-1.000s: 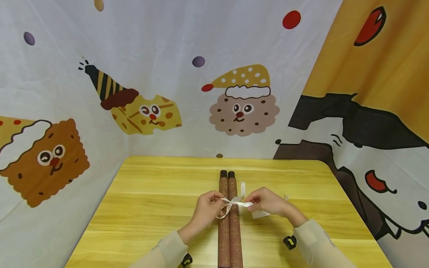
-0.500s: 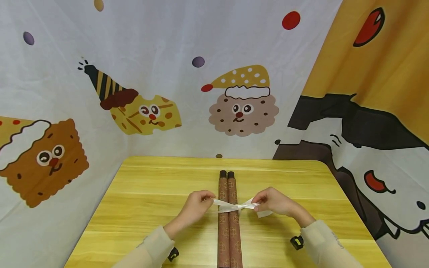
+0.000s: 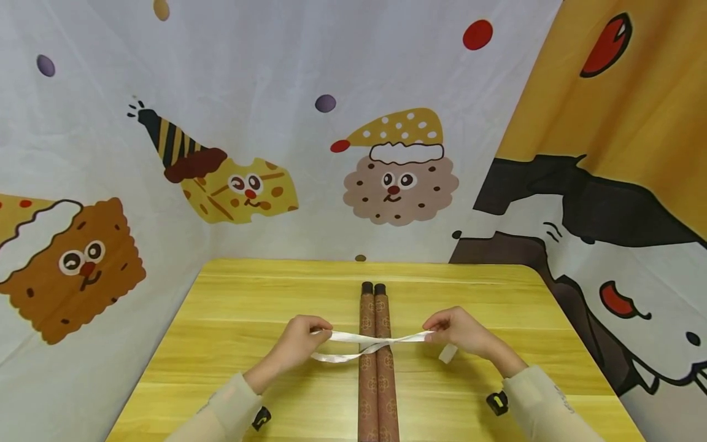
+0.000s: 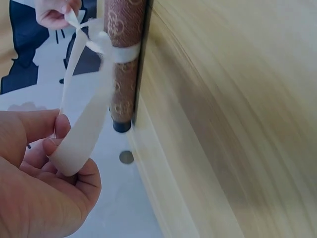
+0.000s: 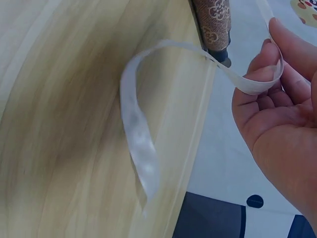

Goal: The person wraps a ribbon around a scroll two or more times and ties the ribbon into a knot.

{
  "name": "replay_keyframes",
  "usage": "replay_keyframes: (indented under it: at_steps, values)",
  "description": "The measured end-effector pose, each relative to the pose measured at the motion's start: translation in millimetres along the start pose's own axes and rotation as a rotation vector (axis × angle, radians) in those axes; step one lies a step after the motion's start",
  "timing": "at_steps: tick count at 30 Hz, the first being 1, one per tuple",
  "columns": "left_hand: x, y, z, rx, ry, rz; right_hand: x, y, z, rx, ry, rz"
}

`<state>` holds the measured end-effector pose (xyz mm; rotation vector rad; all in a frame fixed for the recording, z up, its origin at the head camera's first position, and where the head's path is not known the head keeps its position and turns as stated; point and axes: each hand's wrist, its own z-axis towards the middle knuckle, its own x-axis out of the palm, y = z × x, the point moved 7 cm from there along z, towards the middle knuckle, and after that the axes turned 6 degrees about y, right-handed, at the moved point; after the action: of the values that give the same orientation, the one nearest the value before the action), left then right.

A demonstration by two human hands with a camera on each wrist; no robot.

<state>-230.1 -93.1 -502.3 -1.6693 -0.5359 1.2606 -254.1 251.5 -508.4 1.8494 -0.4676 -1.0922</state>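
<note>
Two brown patterned rolls with black end knobs, like the two halves of a scroll (image 3: 378, 383), lie side by side along the middle of the table. A white ribbon (image 3: 350, 337) crosses them, its strands meeting over the right roll. Left of the rolls, my left hand (image 3: 301, 339) pinches the ribbon between thumb and fingers, and a looped strand hangs below that hand. My right hand (image 3: 461, 333) pinches another stretch to the right. In the right wrist view a loose ribbon tail (image 5: 136, 119) curls down from the fingers. In the left wrist view a ribbon band (image 4: 126, 53) wraps one roll.
The rolls lie on a yellow wood-grain table (image 3: 232, 307). A printed cartoon cloth (image 3: 309, 239) hangs behind and on both sides. Black wrist-worn pieces show below each sleeve, at the left (image 3: 261, 418) and the right (image 3: 497, 403).
Both hands have moved apart, the left hand farther to the left and the right hand slightly right. The small bow-like loops over the rolls have drawn out into long ribbon strands.
</note>
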Motion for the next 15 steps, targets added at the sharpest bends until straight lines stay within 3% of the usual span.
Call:
replay_keyframes:
  at_steps: [15]
  values:
    - [-43.1, 26.1, -22.6, -0.07, -0.035, 0.053, -17.1, -31.3, -21.9, 0.034, -0.076, -0.022]
